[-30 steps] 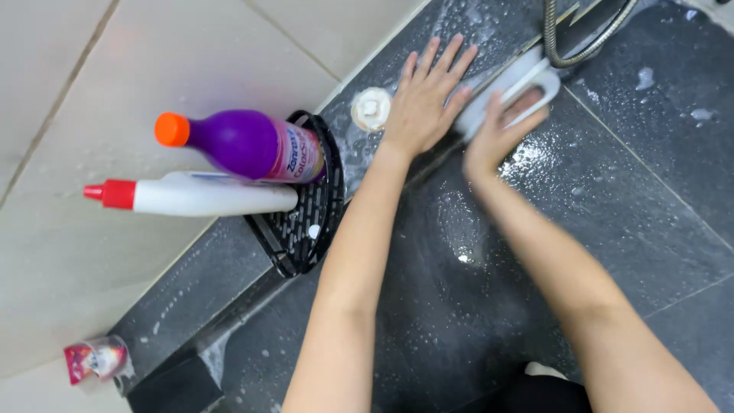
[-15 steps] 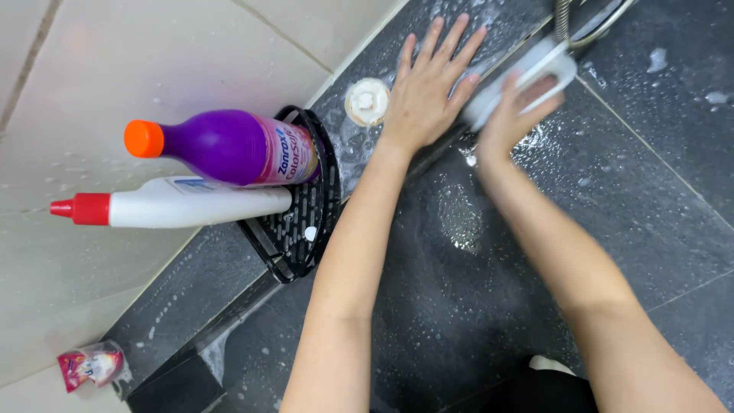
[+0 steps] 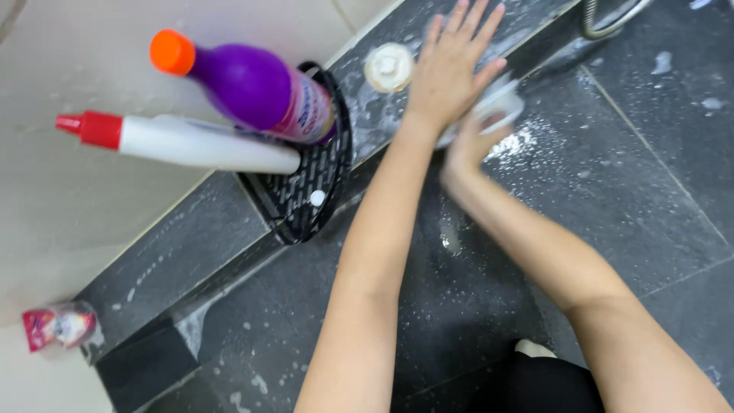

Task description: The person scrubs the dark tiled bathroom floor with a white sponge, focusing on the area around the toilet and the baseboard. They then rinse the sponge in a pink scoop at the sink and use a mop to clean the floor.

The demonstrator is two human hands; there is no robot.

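My left hand (image 3: 453, 65) lies flat with fingers spread on the raised dark stone ledge (image 3: 191, 237). Just below it, my right hand (image 3: 468, 145) grips a white scrub brush (image 3: 497, 107) against the wet, foamy dark floor tiles (image 3: 612, 191) at the foot of the ledge. The brush is partly hidden behind my left wrist and blurred by motion. A small round white object (image 3: 388, 67) sits on the ledge just left of my left hand.
A black perforated round rack (image 3: 306, 199) on the ledge holds a purple bottle with an orange cap (image 3: 252, 84) and a white bottle with a red cap (image 3: 191, 144). A small red and white sachet (image 3: 55, 327) lies at lower left. A metal hose loop (image 3: 608, 23) is at top right.
My right hand has drawn the brush left and toward me along the foot of the ledge, now partly behind my left wrist. The left hand stays pressed on the ledge.
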